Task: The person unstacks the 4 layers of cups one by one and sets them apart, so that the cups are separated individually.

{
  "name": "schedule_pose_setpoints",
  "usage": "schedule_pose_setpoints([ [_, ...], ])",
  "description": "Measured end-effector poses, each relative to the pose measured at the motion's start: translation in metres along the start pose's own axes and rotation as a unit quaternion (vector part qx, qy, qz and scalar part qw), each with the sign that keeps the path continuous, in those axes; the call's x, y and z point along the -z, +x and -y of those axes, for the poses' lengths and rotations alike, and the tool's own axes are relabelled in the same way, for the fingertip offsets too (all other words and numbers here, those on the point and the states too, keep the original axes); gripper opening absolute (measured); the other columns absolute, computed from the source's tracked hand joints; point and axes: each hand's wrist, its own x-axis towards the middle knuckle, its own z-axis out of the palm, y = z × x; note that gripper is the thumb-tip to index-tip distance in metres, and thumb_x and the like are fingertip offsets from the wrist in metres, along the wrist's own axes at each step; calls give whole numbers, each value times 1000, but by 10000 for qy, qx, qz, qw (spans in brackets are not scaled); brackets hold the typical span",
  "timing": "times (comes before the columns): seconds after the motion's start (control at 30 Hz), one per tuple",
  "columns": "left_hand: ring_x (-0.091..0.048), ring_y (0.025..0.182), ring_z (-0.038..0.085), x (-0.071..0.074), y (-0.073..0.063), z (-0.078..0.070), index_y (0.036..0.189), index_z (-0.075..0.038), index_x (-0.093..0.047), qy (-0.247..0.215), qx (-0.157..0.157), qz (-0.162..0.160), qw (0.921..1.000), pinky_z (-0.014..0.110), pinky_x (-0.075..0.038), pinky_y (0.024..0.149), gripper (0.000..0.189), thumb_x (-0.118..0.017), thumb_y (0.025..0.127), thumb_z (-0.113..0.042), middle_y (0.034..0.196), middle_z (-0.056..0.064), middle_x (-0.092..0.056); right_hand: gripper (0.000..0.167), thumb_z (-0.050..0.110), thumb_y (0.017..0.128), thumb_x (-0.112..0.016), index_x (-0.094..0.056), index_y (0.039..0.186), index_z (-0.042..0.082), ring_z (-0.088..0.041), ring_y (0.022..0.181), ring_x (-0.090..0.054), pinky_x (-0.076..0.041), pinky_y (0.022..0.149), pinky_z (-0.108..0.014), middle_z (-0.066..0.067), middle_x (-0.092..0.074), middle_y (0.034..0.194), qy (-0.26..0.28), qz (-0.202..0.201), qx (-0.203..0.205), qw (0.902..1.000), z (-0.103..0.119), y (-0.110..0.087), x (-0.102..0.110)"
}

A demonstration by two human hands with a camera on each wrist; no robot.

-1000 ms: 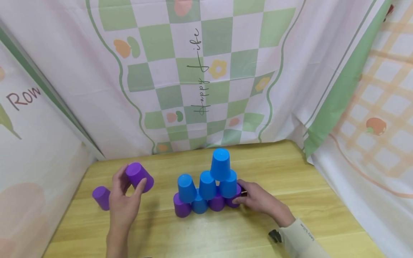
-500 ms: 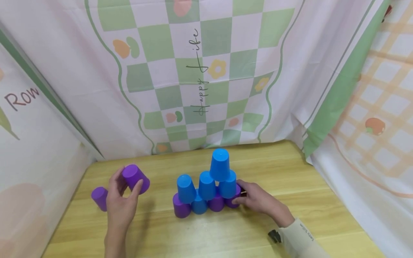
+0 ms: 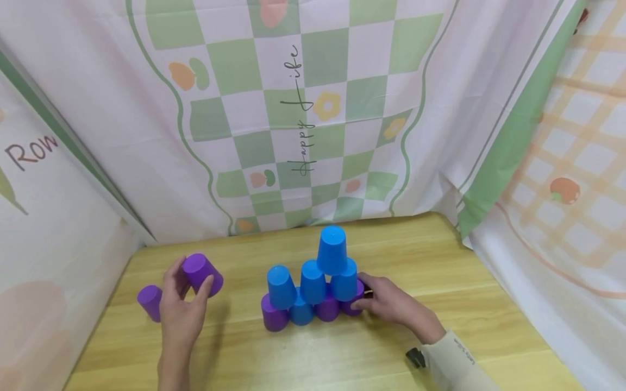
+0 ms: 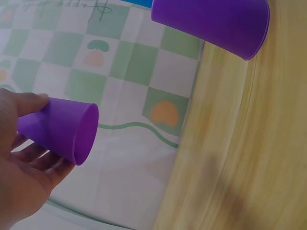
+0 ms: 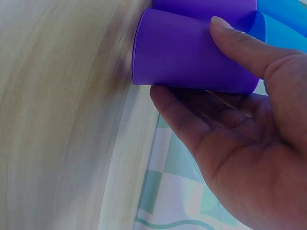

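Note:
In the head view, my left hand [image 3: 182,315] holds a purple cup [image 3: 199,272] in the air, thumb on one side and fingers on the other. The cup is tilted, its mouth facing away to the right in the left wrist view. My right hand [image 3: 393,305] grips the purple cup [image 5: 192,52] at the right end of a pyramid's bottom row, thumb in front and fingers behind. That row mixes purple cups and a blue cup [image 3: 301,310], all upside down. Three blue cups [image 3: 281,288] sit on it, and another blue cup [image 3: 332,250] tops the right pair.
A further purple cup [image 3: 149,302] stands on the wooden table [image 3: 293,364] beside my left hand, partly hidden by it. A small black object [image 3: 415,357] shows at the right sleeve. Patterned cloth [image 3: 283,136] hangs behind the table and along both sides.
My left hand has drifted slightly left and down with its purple cup, away from the pyramid. My right hand and the stacked cups stay where they were.

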Motion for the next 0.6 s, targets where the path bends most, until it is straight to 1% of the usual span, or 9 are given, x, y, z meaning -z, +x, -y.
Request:
schedule_pose_setpoints([
  [0.17, -58, 130, 41, 0, -1, 4, 156, -1, -41, -55, 153, 50, 9999, 3, -42, 106, 75, -77, 91, 5, 145, 29, -56, 45, 28, 98, -76, -61, 135, 8, -27, 116, -70, -61, 100, -53, -6, -73, 123, -43, -13, 16, 10000, 0, 0, 0],
  [0.23, -57, 132, 44, 0, -1, 6, 158, -3, -39, -55, 266, 90, 9996, 11, -44, 112, 76, -76, 92, 5, 147, 30, -54, 45, 28, 98, -77, -61, 135, 8, -28, 116, -70, -61, 100, -53, -6, -73, 123, -49, -17, 28, 10000, 0, 0, 0],
  [0.33, -54, 137, 47, 0, -2, 8, 159, -4, -38, -2, 432, 134, 9990, 34, -44, 122, 77, -75, 92, 5, 151, 30, -52, 46, 28, 97, -77, -61, 135, 7, -28, 115, -70, -61, 100, -53, -6, -73, 123, -54, -16, 41, 10000, 1, -1, 0],
  [0.4, -52, 140, 48, 0, -2, 8, 160, -6, -38, 53, 504, 130, 9986, 48, -41, 123, 76, -74, 93, 6, 153, 30, -50, 46, 28, 97, -77, -61, 135, 7, -28, 115, -70, -61, 100, -53, -6, -73, 123, -54, -16, 54, 10000, 1, -1, 0],
  [0.47, -50, 143, 48, 0, -2, 9, 159, -8, -41, 102, 491, 79, 9987, 55, -39, 122, 74, -73, 93, 7, 155, 28, -49, 46, 28, 97, -77, -61, 135, 7, -27, 115, -70, -61, 99, -52, -6, -73, 122, -70, -22, 61, 10000, 1, 0, 0],
  [0.6, -49, 144, 48, 1, 0, 11, 157, -10, -47, 217, 422, -59, 9989, 56, -39, 121, 71, -72, 93, 7, 157, 27, -48, 45, 28, 98, -77, -61, 134, 7, -26, 114, -70, -62, 99, -50, -5, -73, 121, -78, -28, 89, 9999, 1, 0, 0],
])
